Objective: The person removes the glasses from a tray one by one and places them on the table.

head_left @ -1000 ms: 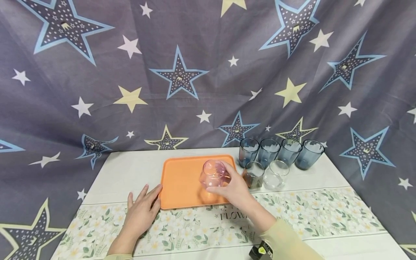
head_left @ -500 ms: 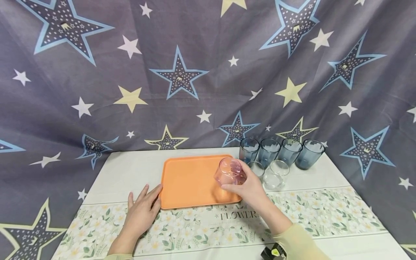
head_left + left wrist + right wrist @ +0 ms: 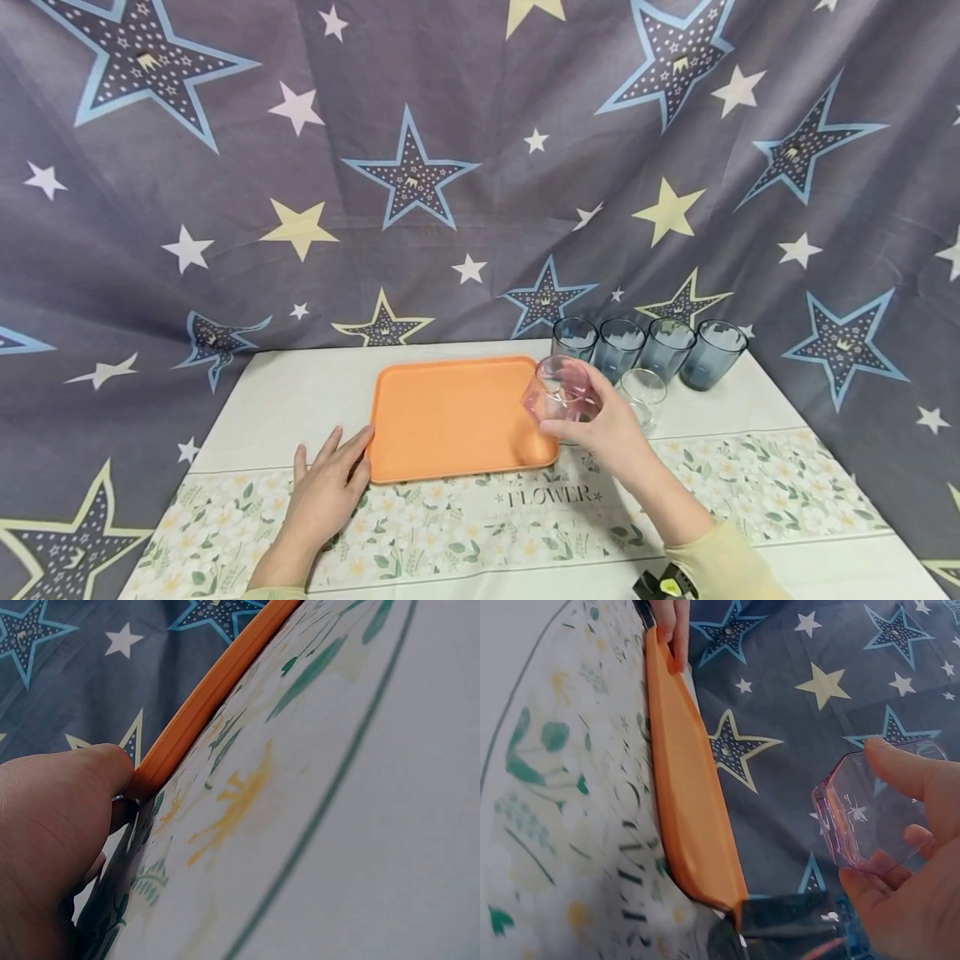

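Observation:
My right hand (image 3: 613, 423) grips a clear pink glass (image 3: 551, 387), thumb on one side and fingers on the other. In the head view the glass appears over the right end of an orange tray (image 3: 450, 417). The right wrist view shows the pink glass (image 3: 855, 814) held up off the surface, with a dark grey glass (image 3: 791, 926) below it; the hand and pink glass hide that grey one in the head view. My left hand (image 3: 326, 492) lies on the table, its fingers extended and touching the tray's left edge.
Several blue glasses (image 3: 620, 354) stand in a row at the back right. A colourless glass (image 3: 645, 396) is in front of them, partly behind my right hand. The table has a cloth with a floral band (image 3: 450, 533). A star-patterned curtain (image 3: 450, 108) hangs behind.
My right hand has carried the pink glass rightward, from above the tray's right half to its right edge, now in front of the grey glass. The left hand and tray stay put.

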